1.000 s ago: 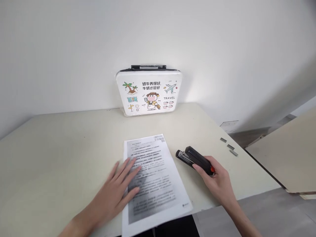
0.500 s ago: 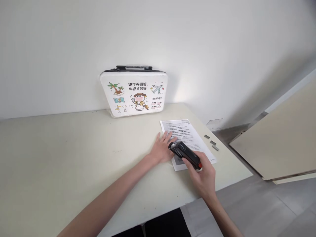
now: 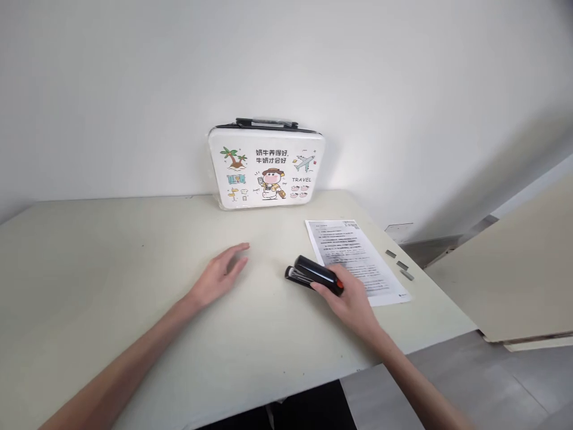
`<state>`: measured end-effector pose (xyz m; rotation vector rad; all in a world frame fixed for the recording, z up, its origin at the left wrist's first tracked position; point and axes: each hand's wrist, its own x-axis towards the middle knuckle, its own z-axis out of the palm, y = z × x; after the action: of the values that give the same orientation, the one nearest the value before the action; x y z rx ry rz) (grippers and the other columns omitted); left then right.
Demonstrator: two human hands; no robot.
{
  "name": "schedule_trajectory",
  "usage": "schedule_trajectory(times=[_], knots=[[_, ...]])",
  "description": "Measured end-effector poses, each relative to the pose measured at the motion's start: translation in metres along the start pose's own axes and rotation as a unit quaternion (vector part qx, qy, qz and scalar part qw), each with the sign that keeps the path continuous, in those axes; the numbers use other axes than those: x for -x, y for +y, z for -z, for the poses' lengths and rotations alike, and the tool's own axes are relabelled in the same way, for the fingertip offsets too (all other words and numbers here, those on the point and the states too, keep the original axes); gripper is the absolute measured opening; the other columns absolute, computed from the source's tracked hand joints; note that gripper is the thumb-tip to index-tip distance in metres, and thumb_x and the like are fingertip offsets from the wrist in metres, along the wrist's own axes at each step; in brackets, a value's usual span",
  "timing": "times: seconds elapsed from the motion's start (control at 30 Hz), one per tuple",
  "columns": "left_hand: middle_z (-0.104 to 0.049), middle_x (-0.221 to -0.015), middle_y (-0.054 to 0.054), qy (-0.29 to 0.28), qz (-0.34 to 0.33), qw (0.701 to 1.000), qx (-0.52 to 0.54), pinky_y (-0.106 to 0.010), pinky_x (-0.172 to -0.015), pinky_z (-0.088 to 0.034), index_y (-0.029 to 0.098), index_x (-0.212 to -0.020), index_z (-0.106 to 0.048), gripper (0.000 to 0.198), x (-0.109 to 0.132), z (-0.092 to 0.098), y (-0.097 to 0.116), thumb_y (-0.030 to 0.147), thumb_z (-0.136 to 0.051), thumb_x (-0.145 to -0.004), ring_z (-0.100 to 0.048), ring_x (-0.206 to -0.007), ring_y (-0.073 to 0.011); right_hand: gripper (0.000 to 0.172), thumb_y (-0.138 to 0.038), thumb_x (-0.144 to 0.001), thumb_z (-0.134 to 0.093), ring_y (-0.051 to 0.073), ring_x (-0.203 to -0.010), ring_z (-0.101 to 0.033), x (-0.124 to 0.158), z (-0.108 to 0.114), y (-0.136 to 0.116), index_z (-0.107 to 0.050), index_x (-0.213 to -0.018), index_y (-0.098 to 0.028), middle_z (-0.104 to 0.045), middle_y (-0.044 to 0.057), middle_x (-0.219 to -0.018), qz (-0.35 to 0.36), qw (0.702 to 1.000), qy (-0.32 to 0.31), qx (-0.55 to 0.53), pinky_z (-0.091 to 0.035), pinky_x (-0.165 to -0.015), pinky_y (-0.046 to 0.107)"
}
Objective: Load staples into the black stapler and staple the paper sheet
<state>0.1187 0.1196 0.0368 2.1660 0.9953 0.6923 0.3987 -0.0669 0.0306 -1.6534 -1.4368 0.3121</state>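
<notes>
A pale table [image 3: 98, 263] stands against a white wall [image 3: 134, 89], with grey floor [image 3: 505, 382] at right.

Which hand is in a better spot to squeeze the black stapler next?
Probably the right hand: it's gripping the black stapler. The left hand is apart from it, farther left, with nothing visible in its grasp.

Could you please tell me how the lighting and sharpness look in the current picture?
Head view: the wall is brightest near the case, shadowed at far right; the case's large lettering is legible, but the paper carries small print too blurred to read.
</notes>
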Motion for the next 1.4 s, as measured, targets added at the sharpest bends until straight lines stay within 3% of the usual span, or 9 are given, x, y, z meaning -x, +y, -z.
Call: schedule_trajectory(times=[0.13, 0.27, 0.4, 0.5, 0.63, 0.73, 0.93, 1.23, 1.4], knots=[[-0.070, -0.138, -0.008, 0.084, 0.075, 0.989, 0.092, -0.041, -0.112, -0.047, 0.027, -0.124, -0.068, 0.049, 0.013, 0.022, -0.007, 0.064, -0.049, -0.099, -0.062, -0.131, -0.0287, 0.022, -0.045, -0.093, -0.070, 0.023, -0.088, -0.066, -0.042, -0.043, -0.017, -0.065, -0.101, -0.025, -0.072, 0.004, -0.098, 0.043, 0.994, -0.098, -0.021, -0.050, -0.077, 0.035], [-0.073, -0.129, -0.009, 0.138, 0.090, 0.972, 0.166, -0.044, -0.115, -0.044, 0.025, -0.113, -0.067, 0.041, 0.014, 0.021, -0.008, 0.060, -0.053, -0.098, -0.065, -0.128, -0.0278, 0.025, -0.047, -0.090, -0.072, 0.023, -0.088, -0.066, -0.078, -0.082, -0.027, -0.067, -0.102, -0.025, -0.072, 0.003, -0.099, 0.050, 0.982, -0.172, -0.066, -0.050, -0.078, 0.035], [-0.074, -0.127, -0.009, 0.160, 0.106, 0.961, 0.198, -0.046, -0.115, -0.045, 0.025, -0.110, -0.066, 0.034, 0.015, 0.016, -0.008, 0.054, -0.053, -0.099, -0.067, -0.124, -0.0273, 0.029, -0.047, -0.088, -0.074, 0.023, -0.091, -0.066, -0.097, -0.106, -0.025, -0.068, -0.106, -0.024, -0.073, 0.004, -0.103, 0.061, 0.976, -0.188, -0.091, -0.051, -0.082, 0.035], [-0.073, -0.126, -0.008, 0.165, 0.116, 0.957, 0.207, -0.043, -0.113, -0.047, 0.024, -0.109, -0.065, 0.030, 0.015, 0.015, -0.007, 0.050, -0.053, -0.100, -0.067, -0.124, -0.0260, 0.032, -0.049, -0.092, -0.070, 0.023, -0.098, -0.067, -0.099, -0.110, -0.022, -0.067, -0.113, -0.025, -0.074, 0.004, -0.111, 0.054, 0.975, -0.189, -0.106, -0.052, -0.087, 0.036], [-0.073, -0.125, -0.007, 0.166, 0.132, 0.955, 0.209, -0.041, -0.110, -0.048, 0.025, -0.109, -0.065, 0.028, 0.013, 0.014, -0.004, 0.048, -0.053, -0.101, -0.066, -0.125, -0.0252, 0.038, -0.052, -0.105, -0.046, 0.023, -0.106, -0.067, -0.093, -0.106, -0.024, -0.067, -0.121, -0.025, -0.074, 0.005, -0.117, 0.033, 0.973, -0.193, -0.121, -0.052, -0.093, 0.036], [-0.073, -0.126, -0.007, 0.162, 0.142, 0.954, 0.206, -0.041, -0.108, -0.048, 0.025, -0.110, -0.065, 0.028, 0.012, 0.014, -0.003, 0.049, -0.052, -0.102, -0.065, -0.126, -0.0259, 0.045, -0.052, -0.110, -0.032, 0.023, -0.112, -0.067, -0.089, -0.105, -0.026, -0.067, -0.121, -0.026, -0.074, 0.005, -0.120, 0.014, 0.980, -0.158, -0.120, -0.050, -0.100, 0.037], [-0.072, -0.126, -0.008, 0.205, 0.143, 0.938, 0.239, -0.042, -0.112, -0.045, 0.025, -0.108, -0.064, 0.028, 0.010, 0.010, -0.006, 0.050, -0.052, -0.103, -0.063, -0.126, -0.0261, 0.041, -0.051, -0.110, -0.033, 0.023, -0.114, -0.068, -0.086, -0.113, -0.023, -0.063, -0.120, -0.025, -0.073, 0.009, -0.122, -0.027, 0.987, -0.095, -0.125, -0.052, -0.102, 0.040], [-0.065, -0.138, -0.006, 0.273, 0.152, 0.925, 0.218, -0.041, -0.116, -0.040, 0.027, -0.118, -0.061, 0.034, 0.012, 0.009, -0.015, 0.054, -0.043, -0.108, -0.055, -0.136, -0.0248, 0.040, -0.049, -0.110, -0.031, 0.024, -0.113, -0.065, -0.082, -0.115, -0.017, -0.062, -0.122, -0.027, -0.070, 0.009, -0.121, -0.011, 0.992, -0.093, -0.082, -0.052, -0.102, 0.044], [-0.065, -0.139, -0.006, 0.274, 0.164, 0.920, 0.228, -0.041, -0.112, -0.043, 0.027, -0.118, -0.061, 0.037, 0.012, 0.009, -0.019, 0.057, -0.042, -0.107, -0.058, -0.131, -0.0257, 0.041, -0.050, -0.111, -0.029, 0.024, -0.114, -0.065, -0.082, -0.115, -0.018, -0.061, -0.125, -0.027, -0.070, 0.008, -0.122, -0.014, 0.993, -0.091, -0.078, -0.050, -0.103, 0.044]])
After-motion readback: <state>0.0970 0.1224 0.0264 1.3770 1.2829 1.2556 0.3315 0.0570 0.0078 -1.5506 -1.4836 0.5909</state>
